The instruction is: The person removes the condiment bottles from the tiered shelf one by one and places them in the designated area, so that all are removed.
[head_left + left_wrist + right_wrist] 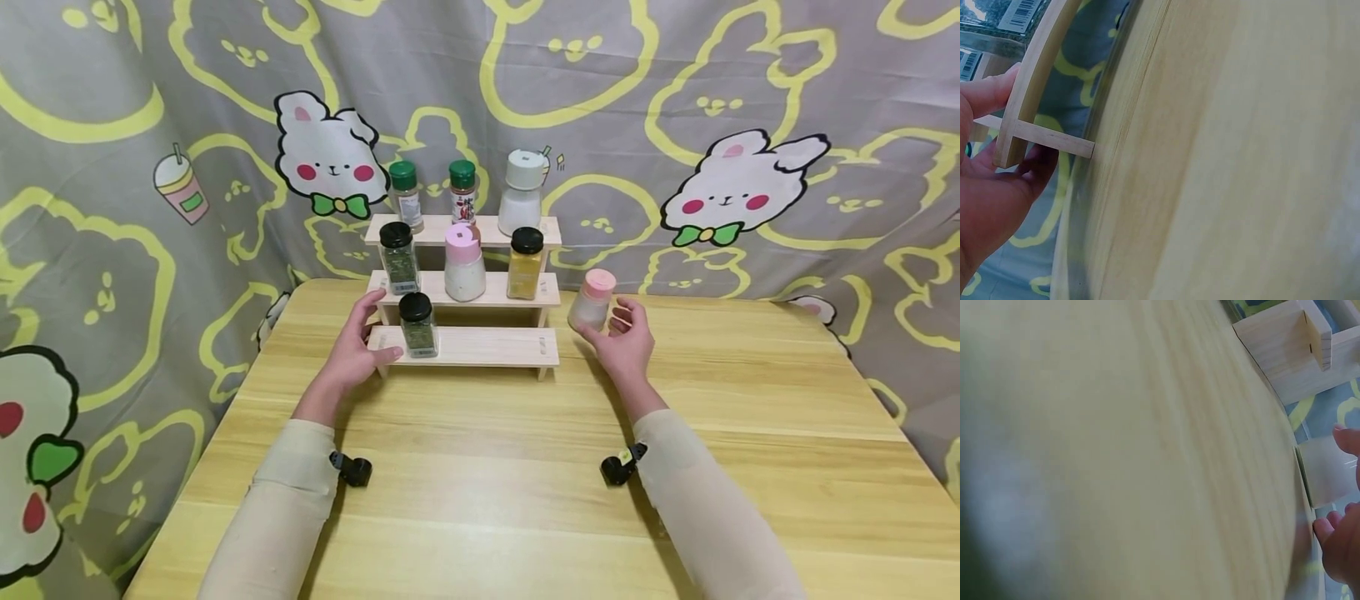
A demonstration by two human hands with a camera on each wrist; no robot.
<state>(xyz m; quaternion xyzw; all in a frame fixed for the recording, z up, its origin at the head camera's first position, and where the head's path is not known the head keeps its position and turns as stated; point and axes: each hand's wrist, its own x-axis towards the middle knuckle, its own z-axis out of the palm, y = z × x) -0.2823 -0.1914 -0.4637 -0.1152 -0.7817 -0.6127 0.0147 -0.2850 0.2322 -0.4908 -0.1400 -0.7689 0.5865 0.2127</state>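
My left hand [356,346] grips the left end of the light wooden three-step rack [487,346]; in the left wrist view its thumb lies over a board and its fingers are beneath. Close to that hand, a black-capped jar of green herbs [418,327] stands on the lowest step. To the right of the rack, a pink-capped jar [590,304] with pale contents stands on the table. My right hand [626,342] is around this jar, thumb in front of its base and loosely curved fingers along its right side. The right wrist view shows a small gap between jar and fingers.
The middle step bears a black-capped herb jar [400,260], a pink-capped jar [465,271] and a black-capped yellow jar [525,265]. On top stand two green-capped bottles [405,196] and a white-capped jar [521,196]. Behind the wooden table [480,483] hangs a patterned curtain [600,100].
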